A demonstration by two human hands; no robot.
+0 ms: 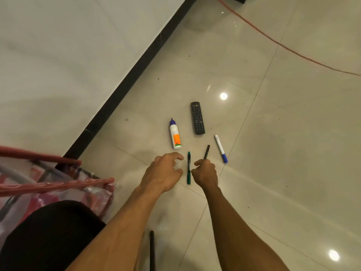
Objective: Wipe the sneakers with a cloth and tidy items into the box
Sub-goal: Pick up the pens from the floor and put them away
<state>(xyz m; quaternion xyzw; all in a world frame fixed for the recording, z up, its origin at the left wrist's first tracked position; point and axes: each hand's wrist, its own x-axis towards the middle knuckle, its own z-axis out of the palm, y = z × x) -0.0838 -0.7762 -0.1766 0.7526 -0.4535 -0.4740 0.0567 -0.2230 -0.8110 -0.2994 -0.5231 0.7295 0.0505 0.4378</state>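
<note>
Several small items lie on the glossy tiled floor. My right hand [205, 174] grips the lower end of a black pen [207, 151], whose tip points away from me. My left hand [165, 171] hovers with fingers curled and spread, holding nothing, just left of a green marker [188, 169] that lies flat between both hands. Farther off lie a white glue bottle [175, 134] with a purple cap, a black remote control [197, 118] and a white marker with a blue cap [221, 148]. No sneakers, cloth or box show.
A transparent red-trimmed plastic bag [58, 184] stands at the left beside my dark-clothed knee [48, 235]. A black skirting strip [125, 85] runs diagonally along the wall. An orange cable [283, 45] crosses the floor at far right. A black stick [152, 249] lies near the bottom edge.
</note>
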